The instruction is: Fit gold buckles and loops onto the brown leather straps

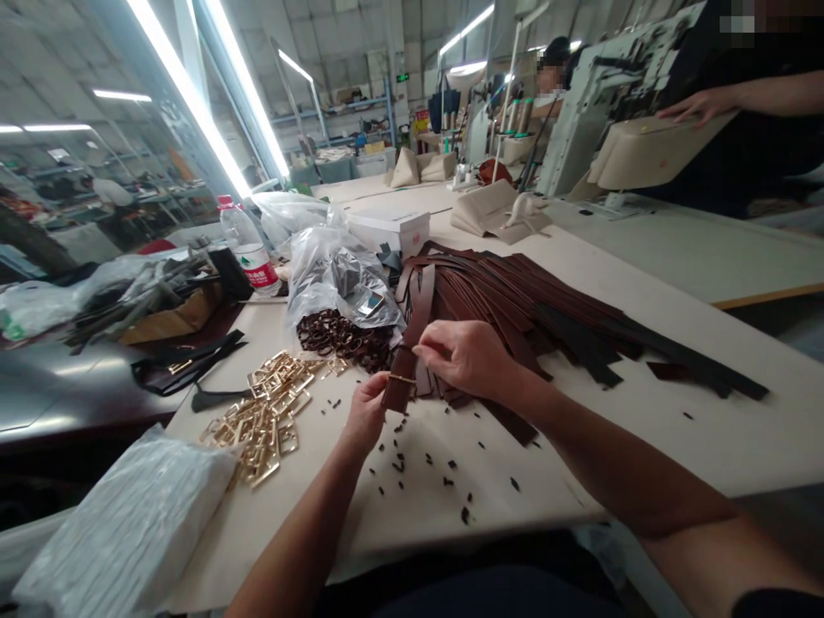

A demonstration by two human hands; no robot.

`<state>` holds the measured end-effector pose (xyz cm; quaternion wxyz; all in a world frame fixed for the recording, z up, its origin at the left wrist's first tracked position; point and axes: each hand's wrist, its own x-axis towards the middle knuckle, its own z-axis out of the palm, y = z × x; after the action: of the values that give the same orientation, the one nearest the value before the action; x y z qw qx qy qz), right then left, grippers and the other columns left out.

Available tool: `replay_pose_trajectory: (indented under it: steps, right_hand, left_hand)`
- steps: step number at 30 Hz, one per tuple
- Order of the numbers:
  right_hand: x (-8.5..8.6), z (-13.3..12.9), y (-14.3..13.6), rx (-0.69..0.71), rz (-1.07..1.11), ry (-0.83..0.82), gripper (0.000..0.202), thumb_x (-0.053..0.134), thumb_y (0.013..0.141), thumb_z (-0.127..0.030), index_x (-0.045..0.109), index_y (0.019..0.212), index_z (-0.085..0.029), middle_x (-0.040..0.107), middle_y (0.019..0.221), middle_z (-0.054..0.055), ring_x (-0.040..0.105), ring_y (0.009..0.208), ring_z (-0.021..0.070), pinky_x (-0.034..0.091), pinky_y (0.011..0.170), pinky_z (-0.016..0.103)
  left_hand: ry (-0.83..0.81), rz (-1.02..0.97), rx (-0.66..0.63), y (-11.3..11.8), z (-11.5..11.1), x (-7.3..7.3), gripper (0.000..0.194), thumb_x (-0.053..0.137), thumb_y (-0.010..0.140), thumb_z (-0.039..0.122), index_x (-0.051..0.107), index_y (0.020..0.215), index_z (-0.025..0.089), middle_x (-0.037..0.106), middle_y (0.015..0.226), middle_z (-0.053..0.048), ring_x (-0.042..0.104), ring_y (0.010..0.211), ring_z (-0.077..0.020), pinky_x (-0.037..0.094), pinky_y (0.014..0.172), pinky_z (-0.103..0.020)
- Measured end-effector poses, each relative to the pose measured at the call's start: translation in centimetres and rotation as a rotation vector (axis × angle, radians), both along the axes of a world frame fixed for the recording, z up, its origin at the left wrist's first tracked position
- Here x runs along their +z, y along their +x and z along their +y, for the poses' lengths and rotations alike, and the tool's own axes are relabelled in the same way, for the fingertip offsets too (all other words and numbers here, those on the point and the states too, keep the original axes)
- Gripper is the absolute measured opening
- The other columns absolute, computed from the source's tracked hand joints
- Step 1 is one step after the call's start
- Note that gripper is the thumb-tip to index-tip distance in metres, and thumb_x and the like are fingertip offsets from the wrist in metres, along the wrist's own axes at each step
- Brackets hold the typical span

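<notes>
My left hand is closed on a brown leather strap, near its end, where a gold buckle sits across it. Just above, my right hand is closed, its fingertips pinching at the same strap; whatever small part lies between them is hidden. A pile of brown leather straps fans out behind my right hand. To the left are a heap of gold buckles and a mound of dark brown loops spilling from a clear plastic bag.
Small dark scraps are scattered over the pale table. A wrapped white packet lies at front left. Behind stand a bottle and a white box. At right, another person's hand rests on a beige piece by a sewing machine.
</notes>
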<state>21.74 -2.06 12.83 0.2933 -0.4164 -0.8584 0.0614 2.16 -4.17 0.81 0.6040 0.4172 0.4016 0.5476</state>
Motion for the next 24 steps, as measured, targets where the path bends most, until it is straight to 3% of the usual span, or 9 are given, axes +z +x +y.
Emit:
replay_pose_trajectory:
  steps: [4,8,11,17,24]
  right_hand:
    - [-4.0,-0.2,0.0,0.134,0.043,-0.447,0.025,0.069,0.086,-0.041,0.071,0.083,-0.016,0.066,0.071,0.0,0.055,0.062,0.0125,0.034,0.059,0.024]
    - [-8.5,-0.1,-1.2,0.225,0.535,-0.595,0.043,0.068,0.084,-0.056,0.069,0.089,-0.013,0.066,0.083,0.004,0.06,0.076,0.017,0.043,0.069,0.026]
    - [-10.6,-0.4,-2.2,0.285,0.877,-0.745,0.048,0.071,0.079,-0.061,0.068,0.086,-0.014,0.064,0.079,0.002,0.059,0.075,0.0162,0.045,0.069,0.027]
    - [-11.8,-1.1,-3.3,0.177,1.211,-0.873,0.043,0.074,0.076,-0.059,0.07,0.079,-0.016,0.062,0.069,0.001,0.056,0.067,0.0141,0.046,0.067,0.027]
    - [-12.2,-1.0,-3.9,0.138,1.281,-0.833,0.036,0.07,0.079,-0.052,0.067,0.084,-0.017,0.066,0.079,0.001,0.061,0.075,0.0146,0.049,0.076,0.028]
  left_hand:
    - [0.028,-0.036,0.051,0.5,0.3,-0.3,0.031,0.085,0.063,0.038,0.072,0.079,0.015,0.067,0.073,0.0,0.054,0.067,-0.0112,0.044,0.067,-0.021]
    - [0.058,0.014,0.05,1.2,0.2,-0.6,0.03,0.083,0.066,0.038,0.074,0.083,0.015,0.07,0.08,-0.003,0.06,0.075,-0.0161,0.048,0.075,-0.027]
    - [0.082,0.071,0.081,1.8,-0.1,-0.8,0.03,0.082,0.067,0.039,0.074,0.083,0.016,0.069,0.077,-0.003,0.058,0.073,-0.0152,0.048,0.072,-0.026]
    - [0.096,0.229,0.094,2.6,-0.6,-0.7,0.032,0.079,0.072,0.045,0.07,0.073,0.014,0.058,0.064,0.0,0.05,0.064,-0.0113,0.043,0.065,-0.023]
    - [0.264,0.386,0.091,2.7,-0.5,-1.6,0.025,0.073,0.079,0.042,0.071,0.079,0.017,0.064,0.079,-0.003,0.055,0.073,-0.0144,0.045,0.069,-0.025]
